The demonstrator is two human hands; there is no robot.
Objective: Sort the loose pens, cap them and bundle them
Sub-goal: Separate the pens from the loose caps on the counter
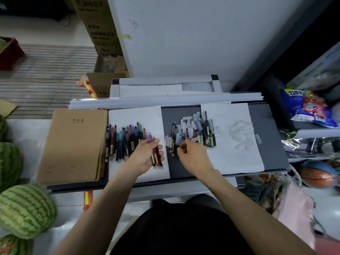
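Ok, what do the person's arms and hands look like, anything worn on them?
Both are bare: the left hand and right hand wear no gloves, and no sleeves, watch or bands show on the left forearm or right forearm up to the frame's edge. Black clothing covers the lap.

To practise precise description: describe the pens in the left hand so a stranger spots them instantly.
On the grey table, find the left white sheet. At its right edge the left hand grips a few pens; the row beside lies loose.

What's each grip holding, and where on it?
Left grip holds a few pens mid-barrel, both ends protruding. Right grip curls over the loose pile; hold cannot be told.
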